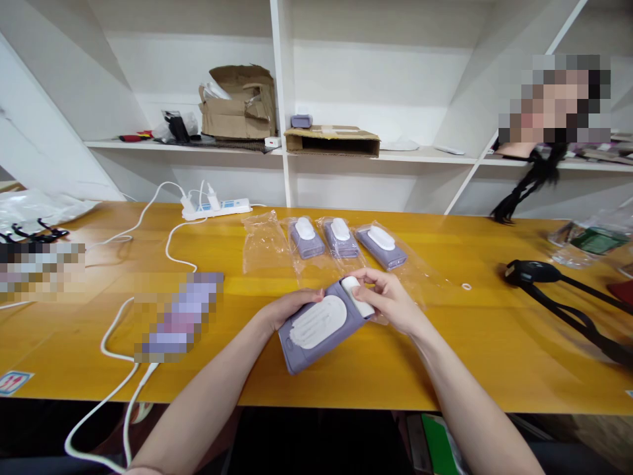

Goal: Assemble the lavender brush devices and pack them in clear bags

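A purple-grey rectangular case (336, 335) with a white oval patch on its upper face is held tilted above the table. My left hand (293, 306) grips its far left side, thumb on top near the patch, other fingers hidden beneath. At the case's right end, a white rounded block (357, 295) sticks partly out. My right hand (388, 298) is closed on that block, thumb on top. Beyond my hands lie three similar purple-grey cases in clear plastic, a left one (306, 245), a middle one (342, 247) and a right one (384, 254).
An empty-looking clear bag (264, 247) lies left of the wrapped cases. A phone (180, 313), blurred out, is on a white cable at left. A power strip (217, 208) sits at the back. Black straps (534, 272) and a small ring (466, 287) lie at right; another person is beyond.
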Available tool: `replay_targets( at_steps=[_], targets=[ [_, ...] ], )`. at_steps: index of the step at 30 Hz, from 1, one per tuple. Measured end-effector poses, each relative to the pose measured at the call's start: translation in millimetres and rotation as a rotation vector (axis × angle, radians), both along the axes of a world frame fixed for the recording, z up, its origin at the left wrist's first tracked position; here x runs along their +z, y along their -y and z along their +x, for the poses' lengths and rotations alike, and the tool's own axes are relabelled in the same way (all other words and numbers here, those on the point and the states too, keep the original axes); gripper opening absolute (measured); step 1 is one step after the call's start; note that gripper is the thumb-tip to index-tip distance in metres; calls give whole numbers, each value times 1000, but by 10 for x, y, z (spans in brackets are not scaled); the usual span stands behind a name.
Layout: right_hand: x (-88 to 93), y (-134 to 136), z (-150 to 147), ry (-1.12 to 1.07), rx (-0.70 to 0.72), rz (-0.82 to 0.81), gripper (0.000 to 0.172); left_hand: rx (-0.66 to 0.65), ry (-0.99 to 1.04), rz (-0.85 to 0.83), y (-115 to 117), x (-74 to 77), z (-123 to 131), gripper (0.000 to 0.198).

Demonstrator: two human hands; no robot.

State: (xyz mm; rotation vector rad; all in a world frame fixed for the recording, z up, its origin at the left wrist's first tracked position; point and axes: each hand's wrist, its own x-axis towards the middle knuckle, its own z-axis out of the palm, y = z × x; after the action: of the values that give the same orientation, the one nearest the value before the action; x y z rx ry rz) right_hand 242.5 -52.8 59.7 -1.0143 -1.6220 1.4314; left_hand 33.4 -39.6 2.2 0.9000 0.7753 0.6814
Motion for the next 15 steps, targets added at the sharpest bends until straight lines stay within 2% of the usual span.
replay_targets(
  at_steps=[8, 12, 15],
  targets=[
    [43, 10, 51, 147, 64, 88, 31, 2, -15, 18, 12, 24, 5, 36],
    [74, 39, 68, 218, 71, 203, 28, -28, -58, 71, 34, 66, -1, 37],
    [73, 66, 58, 281, 20, 330, 28, -44, -81, 97, 48, 98, 5, 38]
  ],
)
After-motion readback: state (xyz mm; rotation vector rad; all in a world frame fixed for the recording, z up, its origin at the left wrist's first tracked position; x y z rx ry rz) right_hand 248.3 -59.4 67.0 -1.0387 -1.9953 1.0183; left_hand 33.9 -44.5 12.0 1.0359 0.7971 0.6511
